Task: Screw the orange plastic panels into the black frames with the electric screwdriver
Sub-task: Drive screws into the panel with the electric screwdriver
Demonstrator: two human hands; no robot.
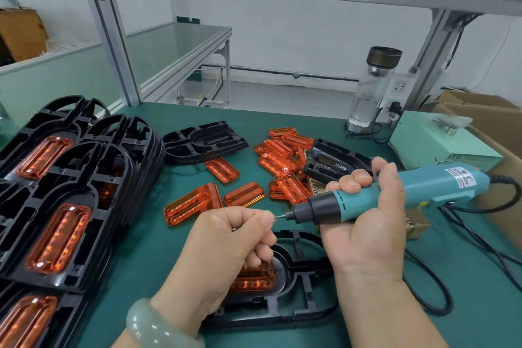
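**A:** Which step is this?

**B:** Loading the bit, I'd say. The left hand (226, 237) pinches what I take for a screw (275, 217) between thumb and forefinger, right at the bit (281, 216) of the screwdriver (409, 192). The right hand (367, 223) is wrapped round the screwdriver's body and holds it about level, bit pointing left.

**A:** And the work itself?

**B:** A frame (308, 285) lies on the table (466, 305), near, just under both hands. A panel (254, 280) sits in it, partly hidden by the left hand. At the left is a stack (70, 192) of frames with panels in them, and loose panels (279, 161) lie farther off.

**A:** What does the next move call for?

**B:** Probably tipping the screwdriver upright over a hole in the panel and keeping it square, so the screw doesn't drop or go in crooked.

**A:** Any writing?

**B:** "LED" on the pale green box (440, 141), far right. The screwdriver's white label (460, 176) has blue print, too blurred to read.
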